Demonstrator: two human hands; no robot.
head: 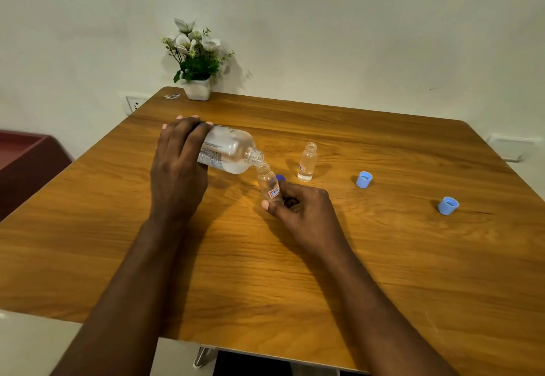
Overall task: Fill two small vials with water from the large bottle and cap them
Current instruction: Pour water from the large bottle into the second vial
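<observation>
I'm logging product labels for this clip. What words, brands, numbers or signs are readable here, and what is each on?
None can be quoted.
large bottle: lines of dark print on its label, too small to read.
held vial, in the right hand: red and blue label, blurred.
standing vial: only a label's edge shows, unreadable.

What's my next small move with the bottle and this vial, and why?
Probably tip the large bottle slightly further: its mouth already meets the tilted vial pinched in your right hand, which looks nearly empty, while the standing vial holds water.
</observation>
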